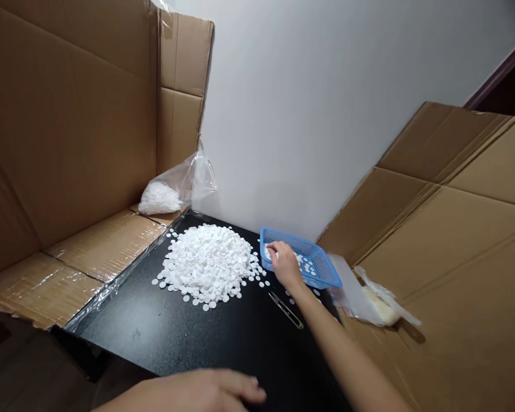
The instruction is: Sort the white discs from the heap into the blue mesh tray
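Note:
A big heap of small white discs [208,260] lies on the black table [163,332], with loose discs round its edge. At the table's far right side stands a blue mesh basket [328,272] with some white discs in it. My right hand [284,262] reaches over the basket's left part, its fingers bent together; what they hold, if anything, is hidden. Metal thread snips [286,310] lie beside my right forearm. My left hand [206,389] is at the near table edge, slightly blurred, its fingers extended with nothing visible in them.
A clear plastic bag of white pieces [159,198] rests on cardboard [98,243] at the back left. Right of the basket lies another plastic bag with cream-coloured contents [381,309]. Tall cardboard panels flank both sides, and a pale wall [292,114] stands behind.

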The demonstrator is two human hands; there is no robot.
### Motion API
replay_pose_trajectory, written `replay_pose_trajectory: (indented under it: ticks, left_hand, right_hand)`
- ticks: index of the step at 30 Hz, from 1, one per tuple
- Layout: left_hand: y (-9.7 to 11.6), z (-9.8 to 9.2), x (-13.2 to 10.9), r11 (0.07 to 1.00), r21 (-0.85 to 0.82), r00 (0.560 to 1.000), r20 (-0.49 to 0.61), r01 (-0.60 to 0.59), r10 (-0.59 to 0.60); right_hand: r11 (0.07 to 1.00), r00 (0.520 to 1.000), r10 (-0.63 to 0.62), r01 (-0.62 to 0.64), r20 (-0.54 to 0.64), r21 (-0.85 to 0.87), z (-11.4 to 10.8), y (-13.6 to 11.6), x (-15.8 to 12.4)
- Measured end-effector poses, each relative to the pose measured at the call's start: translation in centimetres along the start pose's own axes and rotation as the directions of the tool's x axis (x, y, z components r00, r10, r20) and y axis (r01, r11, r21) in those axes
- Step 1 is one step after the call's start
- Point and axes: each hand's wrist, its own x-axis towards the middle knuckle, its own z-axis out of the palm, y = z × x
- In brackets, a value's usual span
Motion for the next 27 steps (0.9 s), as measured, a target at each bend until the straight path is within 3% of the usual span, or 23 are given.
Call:
replay_pose_trajectory:
  ticks: [1,2,4,5,6,9,12,20,27]
  left_hand:
    - [-0.8,-0.1,-0.4,0.991,0.068,0.982,-0.158,0.115,-0.104]
    - [-1.9,-0.3,-0.7,0.965,0.131,0.931,-0.321,0.226,-0.174]
    - [-4.6,-0.7,-0.9,0.865,0.266,0.781,-0.59,0.426,-0.203]
    - [-6.0,-0.8,-0.9,0.787,0.339,0.726,-0.66,0.515,-0.192]
    - [-7.2,-0.9,-0.7,0.713,0.416,0.709,-0.686,0.564,-0.161]
    - [-9.2,-0.5,0.1,0.605,0.595,0.776,-0.627,0.529,-0.062]
    - [-9.0,0.5,0.5,0.591,0.651,0.813,-0.583,0.477,-0.013]
    - [-6.4,3.4,-1.2,0.659,0.63,0.851,-0.524,0.41,-0.028]
    - [-5.4,2.8,-2.1,0.757,0.556,0.875,-0.483,0.342,-0.04]
  right_hand:
    - [0.997,0.997,-0.069,0.068,0.021,0.032,1.0,-0.9,-1.3]
    - [0.989,0.989,-0.135,0.131,0.055,0.067,2.1,-1.9,-2.7]
    - [0.969,0.967,-0.228,0.214,0.111,0.122,3.8,-3.8,-5.2]
    - [0.962,0.959,-0.253,0.235,0.125,0.137,4.6,-4.5,-6.2]
    - [0.954,0.95,-0.281,0.263,0.135,0.142,5.1,-5.1,-7.0]
    - [0.93,0.924,-0.356,0.336,0.138,0.149,5.9,-5.9,-8.5]
    - [0.907,0.908,-0.397,0.364,0.137,0.213,5.5,-5.7,-9.6]
    - [0.878,0.883,-0.44,0.385,0.164,0.286,2.9,-5.0,-13.1]
    - [0.921,0.948,-0.272,0.206,0.167,0.33,2.7,-4.9,-12.7]
